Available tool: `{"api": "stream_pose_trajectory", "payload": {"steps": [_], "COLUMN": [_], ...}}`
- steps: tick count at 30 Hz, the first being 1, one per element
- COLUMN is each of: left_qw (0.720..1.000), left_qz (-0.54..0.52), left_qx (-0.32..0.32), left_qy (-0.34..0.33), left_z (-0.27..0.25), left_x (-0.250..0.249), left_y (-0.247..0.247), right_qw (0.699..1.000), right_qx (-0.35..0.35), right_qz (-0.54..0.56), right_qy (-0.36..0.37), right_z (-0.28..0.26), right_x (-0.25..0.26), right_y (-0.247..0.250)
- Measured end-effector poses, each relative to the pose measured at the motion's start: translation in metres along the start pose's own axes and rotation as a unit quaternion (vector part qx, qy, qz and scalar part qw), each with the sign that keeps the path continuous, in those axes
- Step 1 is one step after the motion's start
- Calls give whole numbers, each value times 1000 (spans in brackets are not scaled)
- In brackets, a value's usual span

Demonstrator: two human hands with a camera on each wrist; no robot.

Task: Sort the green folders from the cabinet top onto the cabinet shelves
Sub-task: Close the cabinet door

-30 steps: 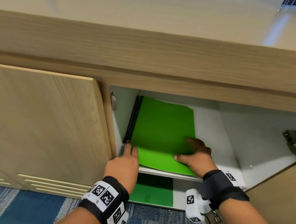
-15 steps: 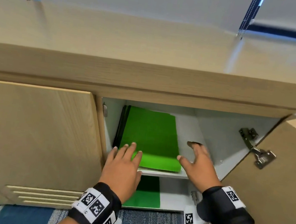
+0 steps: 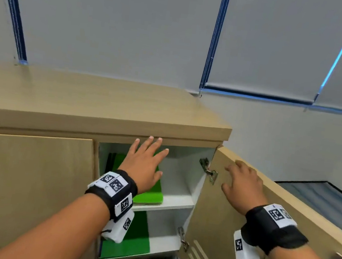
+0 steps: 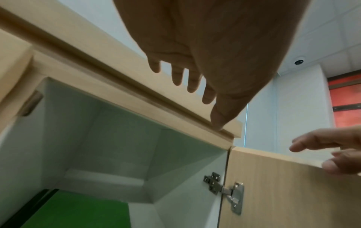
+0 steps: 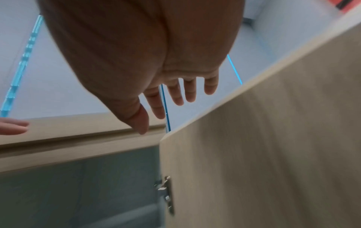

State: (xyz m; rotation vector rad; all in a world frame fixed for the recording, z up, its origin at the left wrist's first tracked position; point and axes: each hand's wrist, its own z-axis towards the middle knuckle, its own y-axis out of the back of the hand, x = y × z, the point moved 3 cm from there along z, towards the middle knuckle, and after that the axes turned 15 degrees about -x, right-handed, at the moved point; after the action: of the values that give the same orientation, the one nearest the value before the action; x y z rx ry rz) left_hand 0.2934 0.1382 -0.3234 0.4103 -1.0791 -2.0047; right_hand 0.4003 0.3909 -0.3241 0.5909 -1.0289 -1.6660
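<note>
Both my hands were empty, fingers spread: left hand (image 3: 142, 164) before the cabinet (image 3: 103, 107) opening, right hand (image 3: 243, 184) over its door (image 3: 285, 209). Green folders (image 3: 150, 194) lay on its shelves; its top looked bare. Closing the door seemed next.

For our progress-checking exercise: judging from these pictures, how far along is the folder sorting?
Done: green folders lie on the upper shelf and the lower shelf; the visible cabinet top holds none. In hand: nothing; the left hand and right hand are empty. Left: apparently only closing the open door.
</note>
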Motion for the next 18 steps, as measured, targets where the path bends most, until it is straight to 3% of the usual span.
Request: {"api": "stream_pose_trajectory", "payload": {"steps": [5,10,18], "left_qw": [999,991,986], "left_qz": [36,73,64], "left_qx": [14,78,114], "left_qy": [-3,77,101], "left_z": [18,47,43], "left_x": [-7,30,35], "left_y": [29,39,34], "right_qw": [992,986,982], "right_qx": [25,124,149], "right_qz": [-107,8,36], "right_qy": [-54,-109,-114], "right_z": [-3,14,17], "right_x": [-57,-87,-89], "right_y": [45,40,44]}}
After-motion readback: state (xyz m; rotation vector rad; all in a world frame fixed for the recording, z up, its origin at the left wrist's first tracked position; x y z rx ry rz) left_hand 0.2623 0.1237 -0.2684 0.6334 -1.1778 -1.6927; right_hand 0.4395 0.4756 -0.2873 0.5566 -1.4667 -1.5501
